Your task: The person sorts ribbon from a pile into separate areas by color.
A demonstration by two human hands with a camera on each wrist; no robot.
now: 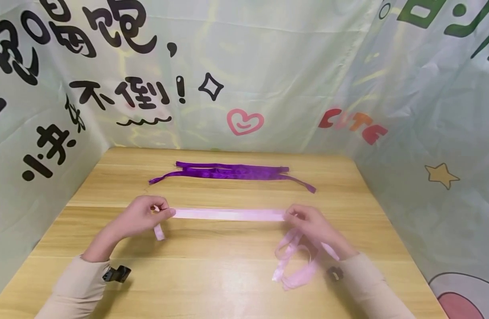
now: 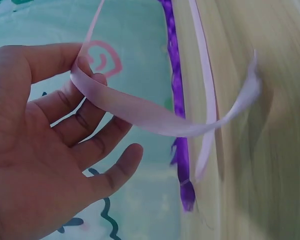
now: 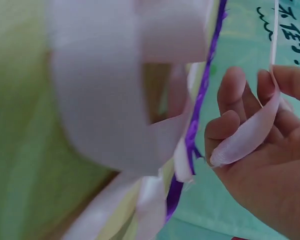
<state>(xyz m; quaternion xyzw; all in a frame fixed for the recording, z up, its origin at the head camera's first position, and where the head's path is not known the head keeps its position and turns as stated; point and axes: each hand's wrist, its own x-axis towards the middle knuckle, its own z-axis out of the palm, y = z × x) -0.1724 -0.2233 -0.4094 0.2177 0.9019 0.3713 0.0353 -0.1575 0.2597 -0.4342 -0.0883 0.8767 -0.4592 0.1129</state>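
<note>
My left hand (image 1: 142,216) pinches a pale pink ribbon (image 1: 228,214) between thumb and index finger. At the other end of the taut stretch, my right hand (image 1: 309,221) pinches the ribbon too, so it runs straight and level across the table. A short tail (image 2: 140,112) curves away from the left hand's pinch; the other fingers there are spread and loosely bent. Loose loops of ribbon (image 1: 302,279) hang below the right hand and fill much of the right wrist view. Another pink strip (image 2: 206,70) shows behind the tail in the left wrist view.
Behind the hands, a bundle of purple ribbon strips (image 1: 232,172) lies lengthwise on the wooden table (image 1: 212,279), its ends splayed out. A printed cloth (image 1: 276,79) with lettering and drawings walls in the back and both sides.
</note>
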